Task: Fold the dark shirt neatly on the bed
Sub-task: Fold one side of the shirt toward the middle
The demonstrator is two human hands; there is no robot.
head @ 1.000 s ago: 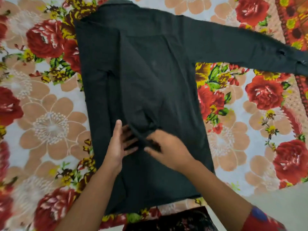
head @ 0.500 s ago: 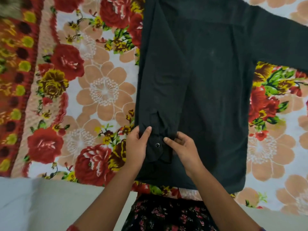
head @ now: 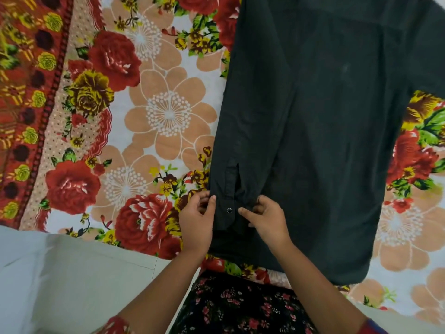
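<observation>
The dark shirt (head: 337, 141) is laid flat on the floral bedsheet (head: 168, 112), w/ its hem toward the near bed edge. One sleeve (head: 248, 116) is folded down along the body's left side, so the cuff (head: 226, 220), w/ its snap button (head: 229, 210) showing, lies just above the hem. The other sleeve is seen running out of view at top right, not yet folded.

The fabric is judged thin, soft & light, so slumping & creasing are to be expected. The firmer parts, i.e. seams, cuff & hem, are best taken hold of, and each fold pressed flat.

The cuff's left edge is pinched by the left hand (head: 196, 225), thumb on top, fingers tucked at the edge. Its right edge is pinched by the right hand (head: 267, 220), forefinger stretched toward the snap, other fingers curled on the cloth. Both forearms are angled in from below, wrists low & approx. level.
</observation>
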